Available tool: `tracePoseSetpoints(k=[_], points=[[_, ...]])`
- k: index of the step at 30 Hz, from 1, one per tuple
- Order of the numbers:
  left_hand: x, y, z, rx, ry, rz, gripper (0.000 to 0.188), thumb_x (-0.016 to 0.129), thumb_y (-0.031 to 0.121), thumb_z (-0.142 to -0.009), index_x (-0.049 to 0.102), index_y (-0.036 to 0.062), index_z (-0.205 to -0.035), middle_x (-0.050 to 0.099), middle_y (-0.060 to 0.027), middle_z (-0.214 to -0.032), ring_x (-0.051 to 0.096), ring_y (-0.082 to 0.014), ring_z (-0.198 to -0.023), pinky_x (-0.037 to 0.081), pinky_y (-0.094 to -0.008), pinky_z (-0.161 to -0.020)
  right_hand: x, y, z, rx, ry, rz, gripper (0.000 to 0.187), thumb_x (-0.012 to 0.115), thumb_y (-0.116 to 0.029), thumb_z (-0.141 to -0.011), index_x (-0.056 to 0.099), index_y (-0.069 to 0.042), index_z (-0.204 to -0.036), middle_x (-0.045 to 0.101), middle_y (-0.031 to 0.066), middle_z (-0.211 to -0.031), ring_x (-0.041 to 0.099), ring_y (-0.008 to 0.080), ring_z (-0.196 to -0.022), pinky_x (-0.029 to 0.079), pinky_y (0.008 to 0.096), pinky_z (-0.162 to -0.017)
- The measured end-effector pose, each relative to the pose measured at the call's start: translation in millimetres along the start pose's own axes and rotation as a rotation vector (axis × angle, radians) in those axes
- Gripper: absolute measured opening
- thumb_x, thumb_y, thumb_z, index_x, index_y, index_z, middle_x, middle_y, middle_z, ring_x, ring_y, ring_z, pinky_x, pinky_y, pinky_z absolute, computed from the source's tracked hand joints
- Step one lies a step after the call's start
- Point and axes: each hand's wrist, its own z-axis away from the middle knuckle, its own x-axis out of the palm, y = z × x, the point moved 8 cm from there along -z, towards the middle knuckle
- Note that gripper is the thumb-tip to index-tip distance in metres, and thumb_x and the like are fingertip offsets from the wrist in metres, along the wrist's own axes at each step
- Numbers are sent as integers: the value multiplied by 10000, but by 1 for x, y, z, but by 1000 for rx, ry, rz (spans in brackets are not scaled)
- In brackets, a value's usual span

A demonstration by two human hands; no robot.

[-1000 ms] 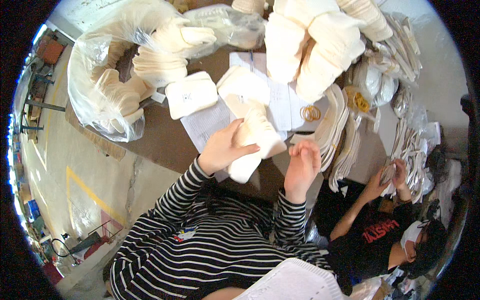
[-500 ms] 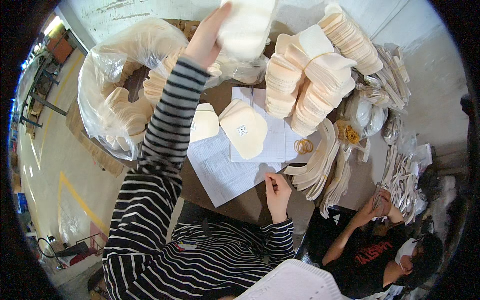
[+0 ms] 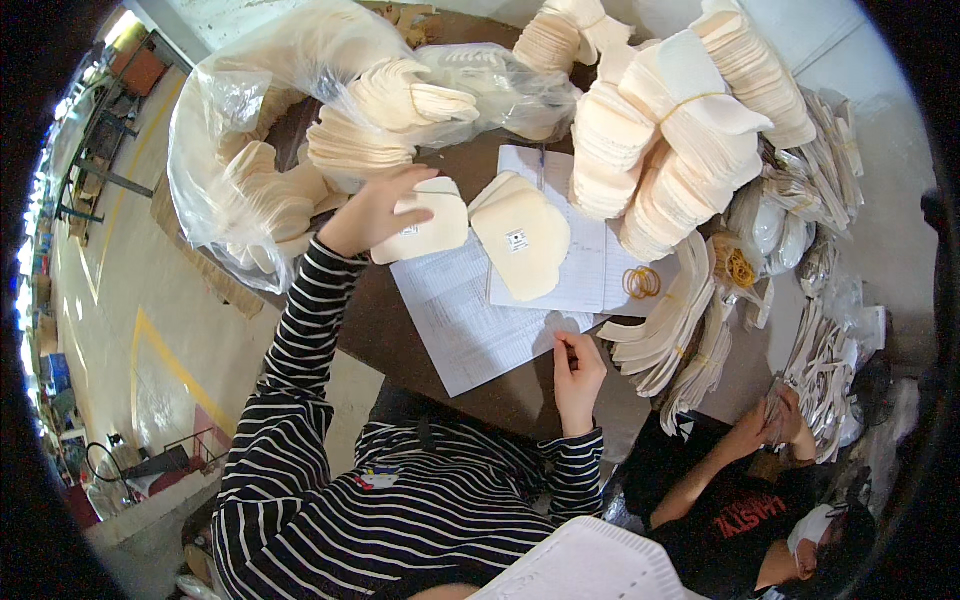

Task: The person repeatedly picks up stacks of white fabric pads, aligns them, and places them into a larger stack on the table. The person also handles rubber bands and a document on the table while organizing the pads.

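Observation:
My left hand (image 3: 380, 212) is open, its fingers and thumb apart, over the left edge of a rounded cream fabric piece (image 3: 440, 212) on the papers. Whether it touches the piece is unclear. Beside it lies a larger cream piece (image 3: 522, 250) with a small white label, atop an open notebook (image 3: 590, 265). My right hand (image 3: 580, 380) is near the front edge of the printed sheet (image 3: 470, 335), thumb and fingertips pinched together. What it pinches, if anything, cannot be made out.
Tall stacks of cream pieces (image 3: 690, 130) stand at the back right, near yellow rubber bands (image 3: 641, 282) and bundled strips (image 3: 660, 315). A clear plastic bag (image 3: 225, 110) of pieces fills the back left. At right, a co-worker's hands (image 3: 770, 420) handle strips.
My left hand has let go of the cream stack it held up at the back and come down to the piece on the papers. My right hand stays pinched. The view has shifted.

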Motion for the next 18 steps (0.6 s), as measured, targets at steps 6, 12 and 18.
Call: tracePoseSetpoints(k=[6, 12, 18], points=[[44, -29, 36, -208, 22, -290, 886, 809, 266, -711, 422, 84, -1487, 511, -171, -1428, 455, -347, -1333, 327, -498, -1142, 0, -4, -2, -21, 5, 48, 78, 655, -8, -912, 689, 8, -980, 584, 62, -769, 533, 134, -650, 436, 267, -604], [36, -36, 47, -479, 89, -471, 890, 835, 324, -682, 456, 116, -1459, 515, -147, -1411, 411, -359, -1352, 294, -552, -1143, -1, -6, -2, 33, -35, 51, 82, 644, 15, -895, 673, 20, -971, 640, 142, -856, 627, 265, -759, 498, 336, -710], [18, -53, 65, -487, 345, 99, 607, 833, 185, -699, 613, 71, -1252, 634, -148, -1219, 589, -321, -1155, 409, -464, -1054, -4, -8, -1, 70, -10, 34, 97, 647, 10, -898, 680, 20, -988, 659, 134, -881, 631, 264, -767, 506, 329, -715]])
